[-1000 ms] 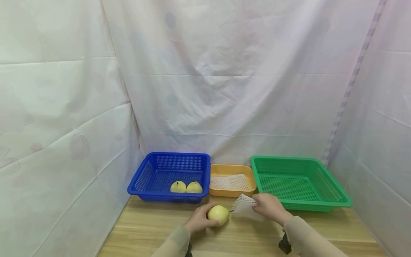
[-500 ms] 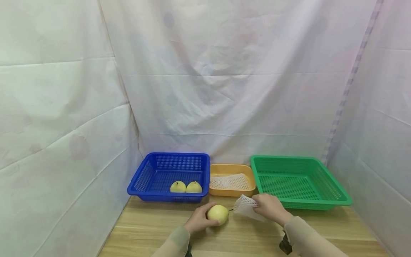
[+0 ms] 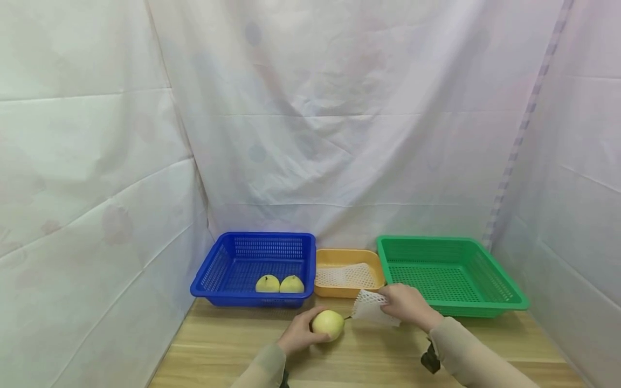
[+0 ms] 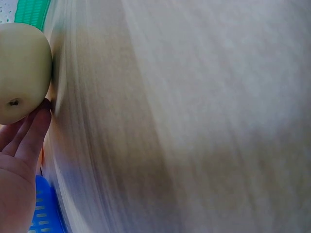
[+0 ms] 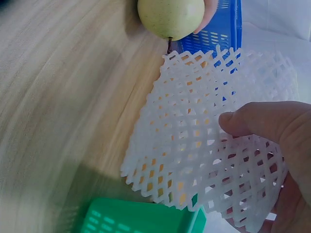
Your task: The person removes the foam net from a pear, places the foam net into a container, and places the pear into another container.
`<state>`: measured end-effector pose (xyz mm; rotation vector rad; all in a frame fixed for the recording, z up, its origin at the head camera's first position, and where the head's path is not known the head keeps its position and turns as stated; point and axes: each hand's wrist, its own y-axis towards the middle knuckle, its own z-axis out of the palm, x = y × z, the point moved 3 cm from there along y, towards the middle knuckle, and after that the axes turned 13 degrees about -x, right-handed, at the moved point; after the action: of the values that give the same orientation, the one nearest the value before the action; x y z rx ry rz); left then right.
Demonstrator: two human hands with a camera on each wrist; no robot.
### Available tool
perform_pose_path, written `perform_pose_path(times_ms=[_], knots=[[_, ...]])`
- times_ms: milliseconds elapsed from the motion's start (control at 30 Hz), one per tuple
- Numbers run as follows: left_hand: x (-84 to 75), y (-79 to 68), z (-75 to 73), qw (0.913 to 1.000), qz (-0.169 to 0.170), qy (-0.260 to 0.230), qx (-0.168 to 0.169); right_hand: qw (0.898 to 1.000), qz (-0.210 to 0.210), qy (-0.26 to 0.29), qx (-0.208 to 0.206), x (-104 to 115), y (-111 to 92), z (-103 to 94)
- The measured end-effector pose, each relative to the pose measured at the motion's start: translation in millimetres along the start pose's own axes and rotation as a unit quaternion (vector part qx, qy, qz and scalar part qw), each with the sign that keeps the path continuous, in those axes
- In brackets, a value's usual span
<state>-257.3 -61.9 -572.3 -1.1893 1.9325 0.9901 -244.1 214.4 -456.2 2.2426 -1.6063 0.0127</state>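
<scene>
My left hand (image 3: 301,332) grips a yellow-green pear (image 3: 328,325) just above or on the wooden table, its stem pointing right. The left wrist view shows the fingers (image 4: 35,131) against the underside of that pear (image 4: 24,73). My right hand (image 3: 406,306) pinches a white foam net sleeve (image 3: 371,308), which lies flat and hangs near the stem. In the right wrist view the thumb presses on the mesh of the sleeve (image 5: 180,126), apart from the pear's body; whether the stem touches its edge I cannot tell.
At the back left a blue basket (image 3: 204,288) holds two pears (image 3: 291,284). Between the baskets sits an orange tray (image 3: 339,292) with foam net (image 3: 351,276) in it. A green basket (image 3: 448,277) stands at the right. White curtains (image 3: 291,134) enclose the wooden table (image 3: 359,361).
The right hand has risen slightly with the foam net sleeve, whose lower edge has tilted up. The left hand and the pear have hardly moved.
</scene>
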Motion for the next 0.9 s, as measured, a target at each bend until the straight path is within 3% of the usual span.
perform_pose_path(times_ms=[267, 567, 900], knots=[[0.2, 2.9, 0.6, 1.0, 0.0, -0.001, 0.001, 0.999, -0.04, -0.023, -0.005, -3, -6, 7.2], [0.9, 2.4, -0.3, 1.0, -0.006, -0.002, 0.005, 0.999, -0.047, -0.024, -0.006, -5, -6, 10.0], [0.9, -0.2, -0.3, 1.0, -0.004, -0.005, 0.008, 0.998, -0.056, -0.001, -0.001, 0, 8, -11.1]])
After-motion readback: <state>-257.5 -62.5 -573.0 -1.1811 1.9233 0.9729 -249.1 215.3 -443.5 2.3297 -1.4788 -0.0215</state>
